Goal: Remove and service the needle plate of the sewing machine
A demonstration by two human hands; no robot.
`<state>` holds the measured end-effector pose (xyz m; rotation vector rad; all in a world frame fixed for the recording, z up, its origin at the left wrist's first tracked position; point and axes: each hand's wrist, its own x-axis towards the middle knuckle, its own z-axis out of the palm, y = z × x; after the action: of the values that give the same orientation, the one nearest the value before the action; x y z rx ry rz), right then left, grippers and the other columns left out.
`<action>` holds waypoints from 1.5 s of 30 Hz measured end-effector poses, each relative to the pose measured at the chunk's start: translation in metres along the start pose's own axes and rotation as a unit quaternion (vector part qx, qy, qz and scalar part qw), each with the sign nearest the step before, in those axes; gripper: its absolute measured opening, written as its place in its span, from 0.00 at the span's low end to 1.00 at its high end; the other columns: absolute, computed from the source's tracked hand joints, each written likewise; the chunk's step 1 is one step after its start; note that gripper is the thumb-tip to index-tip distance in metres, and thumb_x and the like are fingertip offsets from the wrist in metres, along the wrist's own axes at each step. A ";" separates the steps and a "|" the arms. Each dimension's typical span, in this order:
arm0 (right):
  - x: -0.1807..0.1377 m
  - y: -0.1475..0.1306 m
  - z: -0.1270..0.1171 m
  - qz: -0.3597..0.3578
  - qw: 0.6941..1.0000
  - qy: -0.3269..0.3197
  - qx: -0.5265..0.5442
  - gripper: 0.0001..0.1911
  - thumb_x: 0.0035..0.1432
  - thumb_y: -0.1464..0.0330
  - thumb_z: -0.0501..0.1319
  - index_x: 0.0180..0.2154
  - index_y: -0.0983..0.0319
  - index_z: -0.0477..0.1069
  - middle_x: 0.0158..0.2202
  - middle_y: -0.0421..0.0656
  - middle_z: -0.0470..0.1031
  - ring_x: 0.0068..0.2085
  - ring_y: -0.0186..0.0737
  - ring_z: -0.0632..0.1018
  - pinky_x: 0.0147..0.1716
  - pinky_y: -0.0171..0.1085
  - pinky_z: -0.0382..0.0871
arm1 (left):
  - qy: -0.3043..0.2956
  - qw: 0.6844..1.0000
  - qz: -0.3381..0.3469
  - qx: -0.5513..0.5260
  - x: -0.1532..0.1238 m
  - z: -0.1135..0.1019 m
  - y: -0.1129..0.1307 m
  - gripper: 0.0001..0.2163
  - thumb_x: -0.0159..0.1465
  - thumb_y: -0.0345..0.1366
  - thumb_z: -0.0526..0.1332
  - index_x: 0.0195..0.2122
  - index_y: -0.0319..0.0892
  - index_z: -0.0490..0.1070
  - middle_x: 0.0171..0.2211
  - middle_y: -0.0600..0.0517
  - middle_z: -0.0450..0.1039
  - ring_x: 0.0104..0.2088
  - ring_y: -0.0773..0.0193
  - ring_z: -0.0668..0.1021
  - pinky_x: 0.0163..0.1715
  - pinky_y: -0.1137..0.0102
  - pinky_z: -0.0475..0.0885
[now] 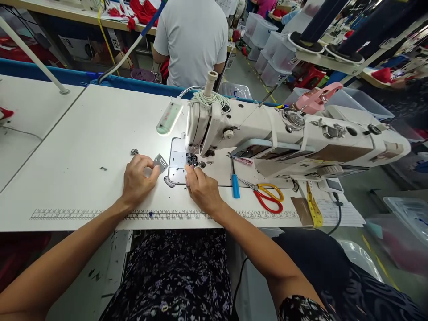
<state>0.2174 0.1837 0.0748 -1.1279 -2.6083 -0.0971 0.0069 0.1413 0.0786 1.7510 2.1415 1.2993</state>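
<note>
My left hand [137, 177] rests on the white table with its fingers curled round a small grey metal plate [161, 162], just left of the sewing machine's needle plate [177, 166]. My right hand [202, 187] lies in front of the needle area, fingertips pinched at the open bobbin opening [191, 159] below the machine head [200, 127]. What the right fingers grip is hidden. A small round metal part [134, 152] lies just beyond my left hand.
A blue-handled screwdriver [235, 180], red-and-yellow scissors [267, 196] and a yellow tape measure [314, 209] lie right of my hands. A printed ruler [83, 215] runs along the table's front edge. A person in a grey shirt [192, 40] sits beyond the table.
</note>
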 end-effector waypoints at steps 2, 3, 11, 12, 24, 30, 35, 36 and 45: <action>-0.003 0.001 0.000 -0.008 1.000 0.005 0.006 0.21 0.72 0.70 0.45 0.59 0.66 0.67 0.39 0.48 0.77 0.38 0.35 0.77 0.30 0.33 0.62 | 0.000 1.000 0.003 -0.002 0.000 0.000 0.000 0.08 0.61 0.38 0.60 0.26 0.44 0.65 0.36 0.51 0.72 0.36 0.61 0.74 0.38 0.63 0.69; -0.004 0.002 -0.001 -0.012 1.000 0.002 0.010 0.20 0.72 0.69 0.45 0.58 0.66 0.68 0.39 0.47 0.77 0.37 0.34 0.76 0.29 0.33 0.61 | 0.000 1.000 0.004 -0.003 0.000 0.000 0.001 0.08 0.61 0.38 0.60 0.26 0.44 0.65 0.36 0.51 0.72 0.36 0.61 0.74 0.39 0.63 0.69; 0.002 0.006 -0.003 0.002 0.998 -0.037 0.048 0.18 0.71 0.68 0.47 0.57 0.62 0.68 0.43 0.45 0.77 0.36 0.34 0.75 0.26 0.34 0.56 | 0.001 1.000 -0.003 -0.001 0.000 0.000 0.003 0.07 0.61 0.37 0.60 0.27 0.44 0.66 0.35 0.52 0.72 0.35 0.62 0.74 0.39 0.63 0.69; 0.002 0.006 -0.002 0.000 0.998 -0.036 0.054 0.18 0.71 0.68 0.48 0.56 0.62 0.68 0.43 0.45 0.77 0.36 0.34 0.75 0.26 0.34 0.56 | 0.002 1.000 -0.001 -0.001 0.000 0.000 0.003 0.07 0.61 0.36 0.60 0.27 0.44 0.65 0.35 0.52 0.72 0.35 0.62 0.74 0.39 0.63 0.69; -0.001 0.009 0.006 -0.042 0.997 0.067 0.013 0.18 0.70 0.72 0.48 0.55 0.66 0.69 0.36 0.44 0.76 0.30 0.31 0.73 0.24 0.33 0.55 | -0.010 1.000 0.000 0.013 0.000 -0.002 0.004 0.08 0.62 0.38 0.59 0.26 0.44 0.65 0.35 0.52 0.72 0.35 0.62 0.75 0.38 0.65 0.68; -0.006 0.009 0.002 -0.022 0.996 0.049 0.065 0.15 0.69 0.68 0.51 0.52 0.62 0.70 0.37 0.42 0.77 0.31 0.32 0.73 0.23 0.34 0.52 | -0.011 1.000 0.002 0.025 0.000 -0.001 0.002 0.08 0.61 0.40 0.59 0.27 0.44 0.66 0.35 0.51 0.73 0.36 0.60 0.75 0.40 0.63 0.68; 0.003 0.018 0.003 0.004 0.993 -0.003 0.118 0.14 0.69 0.69 0.52 0.54 0.61 0.67 0.40 0.42 0.77 0.34 0.32 0.73 0.24 0.32 0.52 | -0.013 1.000 0.006 0.023 0.002 -0.001 0.001 0.09 0.61 0.41 0.59 0.26 0.44 0.66 0.36 0.51 0.73 0.38 0.59 0.76 0.41 0.63 0.69; 0.004 0.019 0.003 0.008 0.993 -0.003 0.114 0.15 0.69 0.69 0.52 0.54 0.62 0.67 0.40 0.43 0.77 0.33 0.32 0.73 0.24 0.32 0.52 | -0.014 1.000 0.005 0.023 0.002 -0.001 0.001 0.09 0.61 0.41 0.59 0.26 0.44 0.66 0.36 0.51 0.73 0.38 0.59 0.76 0.41 0.63 0.69; -0.008 0.014 -0.002 -0.020 0.997 0.060 0.053 0.16 0.68 0.69 0.51 0.52 0.65 0.70 0.37 0.45 0.77 0.30 0.32 0.72 0.23 0.34 0.51 | -0.013 1.000 -0.006 0.019 0.002 -0.002 0.001 0.09 0.61 0.42 0.59 0.27 0.44 0.67 0.37 0.51 0.73 0.40 0.59 0.76 0.40 0.63 0.69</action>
<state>0.2331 0.1877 0.0735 -1.0028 -2.4982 -0.0334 0.0056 0.1420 0.0818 1.7570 2.1741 1.2332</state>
